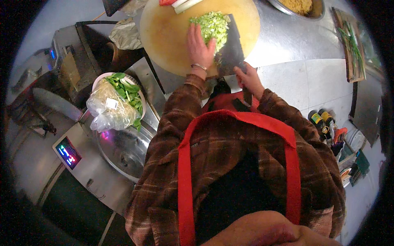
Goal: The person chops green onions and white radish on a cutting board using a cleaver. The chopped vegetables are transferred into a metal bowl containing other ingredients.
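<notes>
On a round cutting board (166, 40) lies a heap of finely chopped green vegetable (212, 26). My left hand (200, 46) rests flat against the left side of the heap, fingers pointing away from me. My right hand (251, 78) grips the handle of a broad cleaver (232, 46), whose dark blade lies along the heap's right side. Pale stalks (187, 4), perhaps scallion, and a red item (167, 2) sit at the board's far edge.
A metal bowl of yellow crumbly food (295, 6) stands at the back right. Long green stalks lie on a wooden board (340, 27). At left, a basket with leafy greens (129, 92) and a plastic bag of pale strands (114, 107) sits over a large metal basin (123, 153).
</notes>
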`<state>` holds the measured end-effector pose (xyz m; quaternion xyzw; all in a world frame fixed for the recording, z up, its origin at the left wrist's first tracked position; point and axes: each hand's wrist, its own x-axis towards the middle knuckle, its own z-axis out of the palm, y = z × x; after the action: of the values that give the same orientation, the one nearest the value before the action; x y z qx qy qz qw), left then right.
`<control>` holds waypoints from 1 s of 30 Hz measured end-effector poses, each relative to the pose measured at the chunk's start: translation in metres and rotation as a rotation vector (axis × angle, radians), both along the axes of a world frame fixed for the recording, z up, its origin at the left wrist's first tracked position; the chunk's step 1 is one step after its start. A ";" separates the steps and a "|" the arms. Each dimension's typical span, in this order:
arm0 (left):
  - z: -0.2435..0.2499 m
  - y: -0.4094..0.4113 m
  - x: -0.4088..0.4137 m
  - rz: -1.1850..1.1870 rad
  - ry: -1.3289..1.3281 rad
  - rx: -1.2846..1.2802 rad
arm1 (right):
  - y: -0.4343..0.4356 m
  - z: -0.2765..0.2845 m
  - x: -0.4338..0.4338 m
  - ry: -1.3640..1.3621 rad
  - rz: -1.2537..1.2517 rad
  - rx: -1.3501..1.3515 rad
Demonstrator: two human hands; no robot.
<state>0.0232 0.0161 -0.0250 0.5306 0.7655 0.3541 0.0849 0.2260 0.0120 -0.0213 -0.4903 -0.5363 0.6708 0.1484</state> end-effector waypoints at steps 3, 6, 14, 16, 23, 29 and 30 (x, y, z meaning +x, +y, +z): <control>0.006 0.001 0.014 0.031 -0.058 0.098 | -0.014 0.009 -0.018 0.112 -0.002 -0.058; 0.003 0.000 0.019 0.088 -0.212 0.186 | -0.014 0.012 -0.024 0.176 0.046 -0.152; 0.020 -0.002 0.037 0.101 -0.327 0.269 | -0.003 0.029 -0.005 0.145 0.093 -0.100; 0.026 0.004 0.045 0.106 -0.331 0.280 | 0.003 0.031 0.004 0.134 0.107 -0.089; 0.051 0.058 0.089 0.020 -0.327 0.337 | 0.043 0.041 0.049 0.133 0.015 0.079; 0.087 0.168 0.143 -0.179 -0.279 0.445 | 0.131 0.086 0.103 0.255 -0.120 -0.079; 0.092 0.189 0.149 -0.229 -0.195 0.429 | 0.149 0.094 0.111 0.260 -0.140 -0.067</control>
<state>0.1718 0.2050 0.0673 0.5828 0.5962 0.5459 0.0833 0.3374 0.1609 0.0730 -0.4404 -0.4545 0.7339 0.2467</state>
